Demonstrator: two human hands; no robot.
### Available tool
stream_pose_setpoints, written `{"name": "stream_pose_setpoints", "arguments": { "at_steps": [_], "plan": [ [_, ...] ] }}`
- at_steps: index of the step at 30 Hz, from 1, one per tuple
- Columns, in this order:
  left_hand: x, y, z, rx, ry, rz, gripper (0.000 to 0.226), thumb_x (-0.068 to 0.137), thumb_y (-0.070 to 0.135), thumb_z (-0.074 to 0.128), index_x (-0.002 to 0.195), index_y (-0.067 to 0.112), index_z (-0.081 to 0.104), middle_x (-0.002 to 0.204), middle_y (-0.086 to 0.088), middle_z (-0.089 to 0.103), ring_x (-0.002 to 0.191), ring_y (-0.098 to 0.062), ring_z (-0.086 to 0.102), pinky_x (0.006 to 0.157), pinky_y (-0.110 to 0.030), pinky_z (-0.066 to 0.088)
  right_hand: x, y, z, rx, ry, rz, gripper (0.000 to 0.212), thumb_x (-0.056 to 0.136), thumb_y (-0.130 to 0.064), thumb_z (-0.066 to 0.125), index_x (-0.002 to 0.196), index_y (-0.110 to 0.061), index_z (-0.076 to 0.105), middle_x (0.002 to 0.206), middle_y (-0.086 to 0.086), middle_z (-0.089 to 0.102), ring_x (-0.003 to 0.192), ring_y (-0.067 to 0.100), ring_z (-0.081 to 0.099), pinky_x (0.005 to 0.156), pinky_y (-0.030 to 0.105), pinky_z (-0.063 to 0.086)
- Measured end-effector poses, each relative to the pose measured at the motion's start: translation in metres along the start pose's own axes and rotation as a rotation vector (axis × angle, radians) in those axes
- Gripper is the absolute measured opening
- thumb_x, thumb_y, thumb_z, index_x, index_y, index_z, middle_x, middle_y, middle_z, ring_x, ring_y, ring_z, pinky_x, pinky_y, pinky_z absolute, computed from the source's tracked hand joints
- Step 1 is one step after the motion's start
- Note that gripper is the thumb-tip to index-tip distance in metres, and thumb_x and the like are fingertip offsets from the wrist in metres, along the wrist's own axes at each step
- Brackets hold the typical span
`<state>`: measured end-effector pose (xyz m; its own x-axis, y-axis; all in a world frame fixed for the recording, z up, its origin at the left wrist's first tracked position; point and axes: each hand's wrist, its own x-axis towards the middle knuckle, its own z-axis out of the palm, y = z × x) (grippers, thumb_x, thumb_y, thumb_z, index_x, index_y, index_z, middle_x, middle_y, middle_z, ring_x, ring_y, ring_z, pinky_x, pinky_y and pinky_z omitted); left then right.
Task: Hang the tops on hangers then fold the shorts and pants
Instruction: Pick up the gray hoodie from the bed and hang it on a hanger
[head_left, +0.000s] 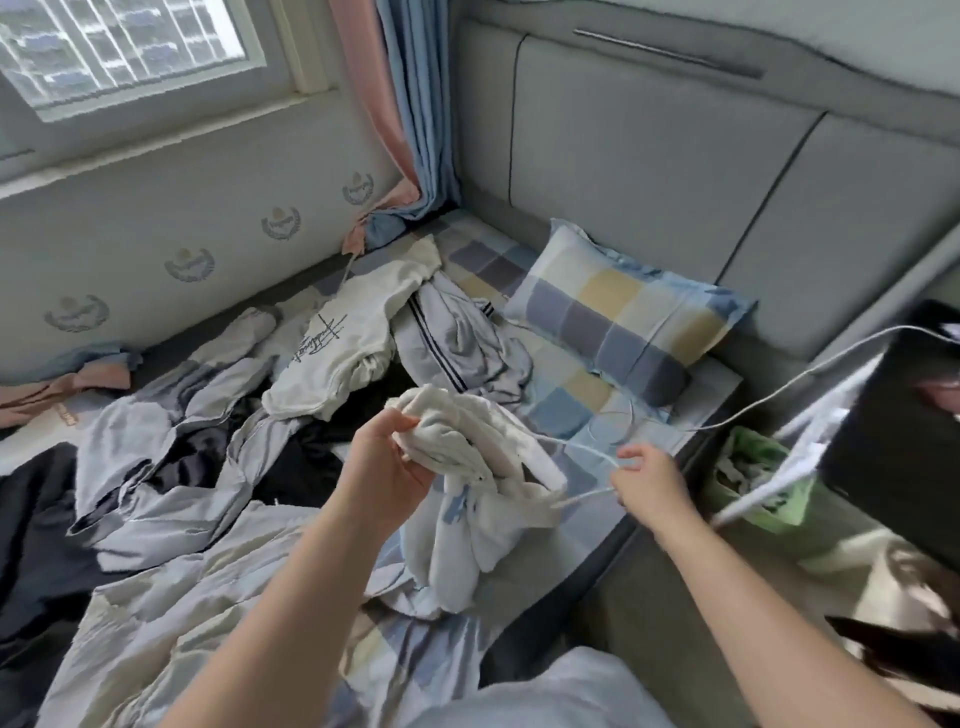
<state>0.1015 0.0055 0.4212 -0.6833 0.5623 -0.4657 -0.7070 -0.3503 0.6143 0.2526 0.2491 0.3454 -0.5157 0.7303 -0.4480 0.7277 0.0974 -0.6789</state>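
Left hand: white garment; right hand: cord

Pillow right of clothes pile (both on bed), apparently touching.

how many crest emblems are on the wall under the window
4: leftmost emblem, second emblem, third emblem, fourth emblem nearest the curtain. Others may be hidden off-frame.

A checked pillow lies at two o'clock against the grey headboard. Pink and blue curtains hang at twelve, with a window at ten. A white cable runs at three, above a green bin.
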Motion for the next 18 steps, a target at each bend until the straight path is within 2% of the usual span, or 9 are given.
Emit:
{"name": "stream_pose_setpoints", "arguments": {
  "at_steps": [1,3,5,8,9,12,14,16,18],
  "plan": [
    [-0.002,-0.006,0.005,0.027,-0.019,-0.031,0.045,0.073,0.006,0.048,0.117,0.002,0.057,0.094,-0.016,0.064,0.081,-0.027,0.063,0.086,-0.035,0.048,-0.009,0.021,-0.006,0.015,0.039,0.064,0.02,0.087,-0.008,0.063,0.107,-0.012,0.063,0.097,0.011,0.068,0.087,0.034,0.067,0.074,0.037,0.054],
    [-0.005,-0.021,0.02,0.064,-0.064,-0.097,0.039,0.077,0.005,0.045,0.114,0.001,0.057,0.092,-0.016,0.065,0.079,-0.025,0.065,0.079,-0.033,0.055,-0.032,0.059,-0.015,0.045,0.081,0.175,0.016,0.086,-0.006,0.066,0.102,-0.005,0.064,0.084,0.015,0.068,0.073,0.034,0.066,0.066,0.041,0.054],
    [-0.011,-0.039,0.041,0.094,-0.111,-0.16,0.032,0.085,0.003,0.04,0.112,0.001,0.058,0.087,-0.014,0.067,0.074,-0.024,0.068,0.067,-0.03,0.059,-0.059,0.091,-0.025,0.095,0.1,0.285,0.024,0.086,-0.007,0.07,0.106,-0.003,0.059,0.079,0.015,0.064,0.056,0.027,0.056,0.053,0.034,0.046],
    [-0.023,-0.066,0.077,0.158,-0.211,-0.216,0.027,0.086,0.002,0.041,0.104,0.0,0.062,0.084,-0.014,0.066,0.071,-0.023,0.068,0.068,-0.029,0.059,-0.098,0.127,-0.043,0.082,0.141,0.364,0.036,0.09,-0.024,0.069,0.118,-0.012,0.049,0.098,0.011,0.063,0.067,0.025,0.057,0.059,0.032,0.045],
    [-0.029,-0.076,0.09,0.182,-0.256,-0.241,0.026,0.083,0.003,0.045,0.101,0.0,0.063,0.085,-0.014,0.065,0.073,-0.023,0.068,0.071,-0.03,0.059,-0.112,0.135,-0.051,0.107,0.163,0.395,0.039,0.091,-0.033,0.068,0.117,-0.011,0.05,0.096,0.011,0.065,0.067,0.025,0.06,0.06,0.032,0.047],
    [-0.052,-0.112,0.126,0.231,-0.403,-0.338,0.03,0.076,0.008,0.051,0.101,0.0,0.064,0.088,-0.015,0.068,0.077,-0.024,0.07,0.07,-0.032,0.06,-0.154,0.151,-0.066,0.493,0.036,0.568,0.065,0.088,-0.064,0.061,0.11,-0.004,0.06,0.086,0.012,0.073,0.053,0.02,0.062,0.053,0.027,0.049],
    [-0.072,-0.141,0.148,0.258,-0.484,-0.417,0.03,0.074,0.007,0.05,0.098,-0.002,0.065,0.084,-0.016,0.07,0.074,-0.025,0.072,0.064,-0.032,0.06,-0.182,0.163,-0.076,0.754,-0.102,0.618,0.083,0.084,-0.079,0.049,0.112,-0.002,0.06,0.09,0.015,0.076,0.059,0.023,0.066,0.053,0.026,0.05],
    [-0.095,-0.173,0.166,0.297,-0.56,-0.495,0.031,0.073,0.007,0.048,0.096,-0.003,0.067,0.082,-0.017,0.07,0.072,-0.026,0.072,0.063,-0.032,0.059,-0.207,0.179,-0.091,0.984,-0.097,0.618,0.096,0.077,-0.088,0.045,0.114,-0.001,0.061,0.093,0.016,0.075,0.061,0.025,0.065,0.049,0.025,0.048],
    [-0.121,-0.206,0.179,0.338,-0.638,-0.577,0.035,0.075,0.007,0.046,0.095,-0.004,0.071,0.086,-0.019,0.071,0.075,-0.028,0.073,0.064,-0.033,0.059,-0.23,0.202,-0.112,1.13,0.011,0.619,0.102,0.069,-0.094,0.042,0.116,-0.007,0.066,0.1,0.014,0.073,0.062,0.023,0.062,0.048,0.022,0.045]
  ]
}}
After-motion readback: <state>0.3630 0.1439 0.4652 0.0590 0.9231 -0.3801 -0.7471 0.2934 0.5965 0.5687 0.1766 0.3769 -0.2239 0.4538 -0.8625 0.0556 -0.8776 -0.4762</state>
